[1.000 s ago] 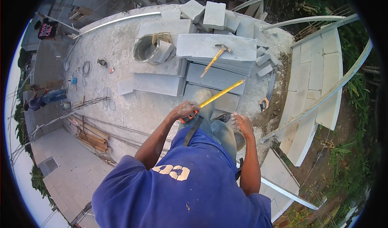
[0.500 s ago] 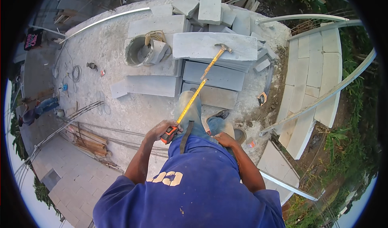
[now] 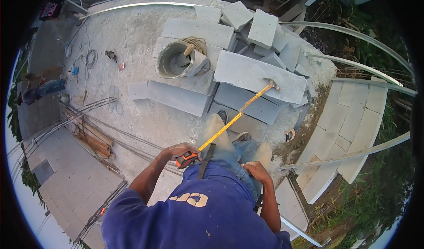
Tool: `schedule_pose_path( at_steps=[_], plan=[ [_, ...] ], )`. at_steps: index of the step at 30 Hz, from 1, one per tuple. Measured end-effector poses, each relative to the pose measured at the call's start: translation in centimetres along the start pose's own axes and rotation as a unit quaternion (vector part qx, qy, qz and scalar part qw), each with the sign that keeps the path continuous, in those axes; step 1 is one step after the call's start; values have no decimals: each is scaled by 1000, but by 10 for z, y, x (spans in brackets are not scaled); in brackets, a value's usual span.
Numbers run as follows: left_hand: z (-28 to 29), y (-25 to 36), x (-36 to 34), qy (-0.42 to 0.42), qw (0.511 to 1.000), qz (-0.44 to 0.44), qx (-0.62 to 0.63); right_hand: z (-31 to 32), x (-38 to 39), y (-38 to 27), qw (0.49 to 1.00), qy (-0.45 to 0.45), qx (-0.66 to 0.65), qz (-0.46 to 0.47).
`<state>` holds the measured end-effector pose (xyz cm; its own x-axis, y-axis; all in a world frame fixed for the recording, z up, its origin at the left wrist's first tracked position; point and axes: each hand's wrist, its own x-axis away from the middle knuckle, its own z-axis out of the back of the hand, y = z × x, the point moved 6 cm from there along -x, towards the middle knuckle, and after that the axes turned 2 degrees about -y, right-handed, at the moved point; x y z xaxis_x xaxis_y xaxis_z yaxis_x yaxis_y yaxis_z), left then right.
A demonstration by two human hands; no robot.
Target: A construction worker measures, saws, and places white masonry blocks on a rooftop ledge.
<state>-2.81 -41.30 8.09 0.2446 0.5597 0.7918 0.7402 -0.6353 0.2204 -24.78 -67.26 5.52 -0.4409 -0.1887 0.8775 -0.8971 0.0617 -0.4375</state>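
Observation:
My left hand (image 3: 182,151) grips an orange-and-black tape measure (image 3: 185,159) at my waist, with its yellow blade (image 3: 221,129) extended up and to the right toward the blocks. A hammer (image 3: 260,94) lies on the front grey block (image 3: 243,68), its handle near the blade's tip; whether they touch I cannot tell. My right hand (image 3: 255,169) is closed at the front of my blue trousers; what its fingers hold is hidden. My legs are below, beside stacked blocks (image 3: 245,103).
A bucket (image 3: 163,63) with a wooden-handled tool and rope stands on blocks. Cables (image 3: 90,57) and a power tool (image 3: 110,54) lie left on the concrete, with bars (image 3: 92,105) and planks (image 3: 95,143). Another person (image 3: 42,90) is at far left. Curved rails (image 3: 353,149) border the right side.
Since a second ago, my right hand has gone from open fingers to closed at my trousers. The tape blade has swung upward and back toward the right. The view has shifted.

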Motion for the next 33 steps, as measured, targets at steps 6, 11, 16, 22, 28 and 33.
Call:
schedule_pose_path(
  at_steps=[6, 11, 16, 22, 28, 33],
  plan=[
    [82, 44, -85, 145, 980, -128, -36, 113, -133, -48, 908, 395, 68, 118],
    [144, 152, -174, 340, 869, -271, -236, 174, -279, -44, 924, 352, -91, 120],
    [190, 193, -233, 421, 778, -358, -300, 145, -323, -55, 827, 142, -473, 268],
    [198, 208, -232, 460, 777, -316, -291, 170, -265, 5, 833, 254, -413, 268],
    [202, 219, -238, 466, 755, -321, -331, 234, -214, 137, 740, 562, -279, 245],
    [202, 224, -238, 460, 741, -328, -362, 279, -233, 286, 639, 756, -53, 136]
  ],
)
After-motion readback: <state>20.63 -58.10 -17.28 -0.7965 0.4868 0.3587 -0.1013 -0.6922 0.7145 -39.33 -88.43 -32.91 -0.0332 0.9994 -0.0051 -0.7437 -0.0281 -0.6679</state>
